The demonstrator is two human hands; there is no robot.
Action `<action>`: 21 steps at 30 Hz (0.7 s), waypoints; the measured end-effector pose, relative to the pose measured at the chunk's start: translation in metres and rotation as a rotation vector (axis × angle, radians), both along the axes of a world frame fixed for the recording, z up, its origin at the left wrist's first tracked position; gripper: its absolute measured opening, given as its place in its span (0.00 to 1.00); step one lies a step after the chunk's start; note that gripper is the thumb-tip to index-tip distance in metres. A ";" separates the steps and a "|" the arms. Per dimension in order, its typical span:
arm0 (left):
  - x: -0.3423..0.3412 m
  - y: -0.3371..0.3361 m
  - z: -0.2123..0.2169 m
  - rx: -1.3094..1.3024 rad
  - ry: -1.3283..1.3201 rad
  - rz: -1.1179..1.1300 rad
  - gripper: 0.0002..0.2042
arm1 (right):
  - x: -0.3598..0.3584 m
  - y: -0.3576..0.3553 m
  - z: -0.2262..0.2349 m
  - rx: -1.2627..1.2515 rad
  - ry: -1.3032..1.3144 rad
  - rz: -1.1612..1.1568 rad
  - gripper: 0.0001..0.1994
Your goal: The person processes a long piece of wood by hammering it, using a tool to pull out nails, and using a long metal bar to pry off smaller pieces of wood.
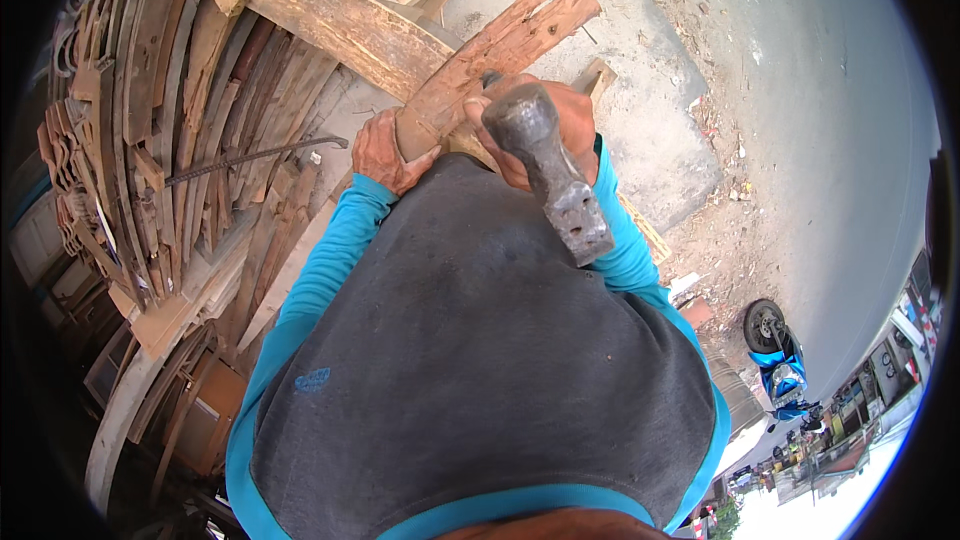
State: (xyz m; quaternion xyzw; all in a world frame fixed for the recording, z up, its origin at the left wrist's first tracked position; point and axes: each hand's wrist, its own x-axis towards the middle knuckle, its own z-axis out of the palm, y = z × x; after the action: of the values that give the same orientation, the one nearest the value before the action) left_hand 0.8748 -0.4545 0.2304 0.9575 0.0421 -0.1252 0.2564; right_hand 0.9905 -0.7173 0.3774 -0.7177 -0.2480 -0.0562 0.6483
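Note:
My left hand (387, 153) is closed around the near end of a weathered reddish-brown board (515, 35), its thumb along the end. This board slants away to the upper right, its far end split and rough. A thin nail (588, 34) sticks out beside that far end. Above the board, my right hand (562, 120) is wrapped round a hammer, its worn metal head (545, 165) raised toward me. The hammer's handle is mostly hidden by the head and hand. Beneath the board a wider pale plank (345, 28) runs to the upper left.
Stacked old timber (185, 70) fills the left side. A rusty bent iron bar (255, 158) lies across it. A concrete slab (650, 90) is beyond the boards, with debris-strewn ground and a grey road (810, 140) to the right. A blue motorcycle (782, 375) stands by the road.

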 end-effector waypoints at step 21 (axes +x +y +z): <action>-0.005 -0.004 0.016 0.193 -0.266 0.002 0.41 | -0.123 -0.040 -0.130 -0.171 0.503 -0.341 0.16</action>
State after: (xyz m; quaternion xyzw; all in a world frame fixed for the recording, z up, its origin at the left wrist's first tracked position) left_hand 0.8694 -0.4590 0.2466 0.9858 0.0205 0.0078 0.1666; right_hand 0.8676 -0.7574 0.2478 -0.7923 0.0400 0.0362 0.6078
